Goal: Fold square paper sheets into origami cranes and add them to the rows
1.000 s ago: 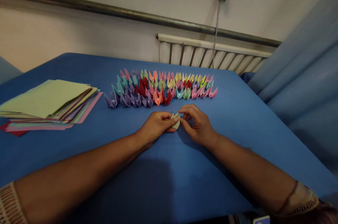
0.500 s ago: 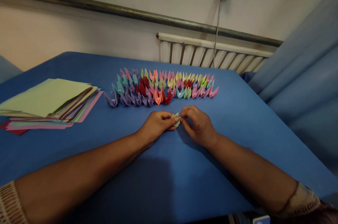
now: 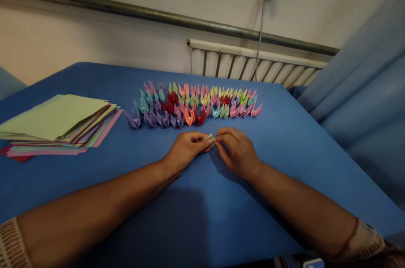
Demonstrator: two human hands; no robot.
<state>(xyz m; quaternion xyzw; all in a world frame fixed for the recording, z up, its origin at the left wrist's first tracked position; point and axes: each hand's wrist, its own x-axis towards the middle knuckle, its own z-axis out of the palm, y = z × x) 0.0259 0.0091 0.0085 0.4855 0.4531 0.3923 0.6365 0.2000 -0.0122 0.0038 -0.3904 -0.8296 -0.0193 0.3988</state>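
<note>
Left hand (image 3: pixel 187 150) grip pinching folded pale-green paper (image 3: pixel 210 136); right hand (image 3: pixel 238 151) at its 3 o'clock (closure unclear) — best brace left, bend gently.

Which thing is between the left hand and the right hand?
The head view shows a pale green folded paper, pinched by the left hand, with the right hand at its edge.

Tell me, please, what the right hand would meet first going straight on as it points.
Probably the pale green folded paper in the left hand; the right hand may be touching it.
</note>
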